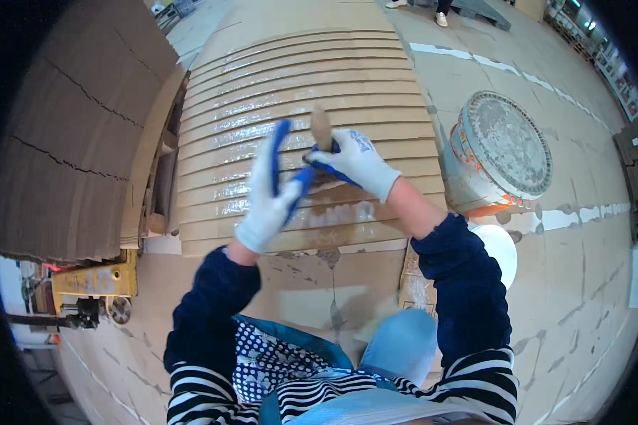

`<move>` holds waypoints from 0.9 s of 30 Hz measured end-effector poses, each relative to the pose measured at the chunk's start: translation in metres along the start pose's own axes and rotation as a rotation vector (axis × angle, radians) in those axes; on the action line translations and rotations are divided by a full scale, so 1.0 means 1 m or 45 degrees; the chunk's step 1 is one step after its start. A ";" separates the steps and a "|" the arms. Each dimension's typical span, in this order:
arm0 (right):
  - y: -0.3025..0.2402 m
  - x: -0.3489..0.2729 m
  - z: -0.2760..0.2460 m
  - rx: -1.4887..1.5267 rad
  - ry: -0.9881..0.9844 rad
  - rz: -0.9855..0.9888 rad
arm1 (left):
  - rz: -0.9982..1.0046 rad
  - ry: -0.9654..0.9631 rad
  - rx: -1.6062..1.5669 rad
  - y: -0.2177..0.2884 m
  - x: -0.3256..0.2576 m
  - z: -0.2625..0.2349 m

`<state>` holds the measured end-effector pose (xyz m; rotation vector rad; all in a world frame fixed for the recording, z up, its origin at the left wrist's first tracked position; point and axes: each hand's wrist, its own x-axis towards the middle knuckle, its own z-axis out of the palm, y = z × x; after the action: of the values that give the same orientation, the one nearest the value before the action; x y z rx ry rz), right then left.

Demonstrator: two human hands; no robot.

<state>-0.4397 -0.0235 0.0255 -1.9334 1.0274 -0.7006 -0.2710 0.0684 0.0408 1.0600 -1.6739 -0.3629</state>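
Overlapping cardboard sheets lie fanned in rows in front of me, their exposed strips shiny with a wet, glue-like coating on the left and near the front. My right hand, in a white glove with blue palm, is closed around what looks like a brush. Its tan, blurred handle end points up past the fingers; the other end is mostly hidden under the hand. Just left of it, my left hand wears a matching glove. Its thumb and fingers are spread above the sheets, holding nothing, somewhat smeared by motion.
On the right stands a large bucket with a crusted lid, a white round object beside it. A tall cardboard stack rises on the left, near a yellow pallet truck. Another person's shoes show at the far side.
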 end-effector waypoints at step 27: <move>0.129 0.003 -0.074 -0.766 0.760 0.426 | -0.128 0.224 0.260 -0.098 0.134 0.122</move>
<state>-0.5456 -0.0985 -0.0463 -1.9896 2.0708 -0.8608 -0.3384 -0.1241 0.0089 1.2923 -1.5266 -0.1594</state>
